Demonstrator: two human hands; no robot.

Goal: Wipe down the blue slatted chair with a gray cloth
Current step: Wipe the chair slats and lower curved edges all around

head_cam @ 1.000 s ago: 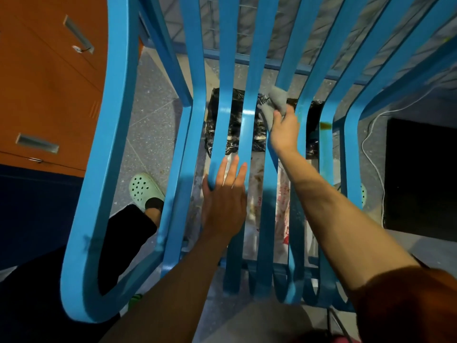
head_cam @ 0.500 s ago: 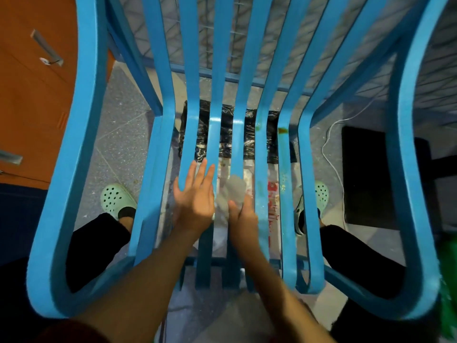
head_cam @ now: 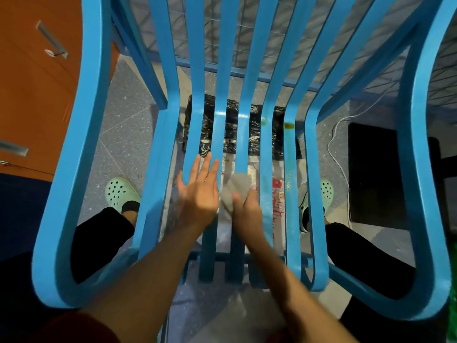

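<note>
I note right hand (head_cam: pixel 247 215) fingers (head_cam: pixel 251 200) curled round the gray cloth (head_cam: pixel 236 186) on a blue slatted chair (head_cam: pixel 265 149) seat slat, left hand (head_cam: pixel 197 196) flat, straight-fingered, just beside; red print (head_cam: pixel 277 194) beneath unreadable.

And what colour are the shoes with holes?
Pale mint green shoes, seen best in the head view, on the floor beside the blue chair.

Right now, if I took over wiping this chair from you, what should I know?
Left hand: open, fingers straight, on the seat slats of the blue chair.
Right hand: grips the gray cloth, pressing it on a middle slat.
Done: can't tell which slats are already wiped.
Left: a brown spot and a yellowish spot on two slats to the right, at the bend; probably the outer frame too.
</note>
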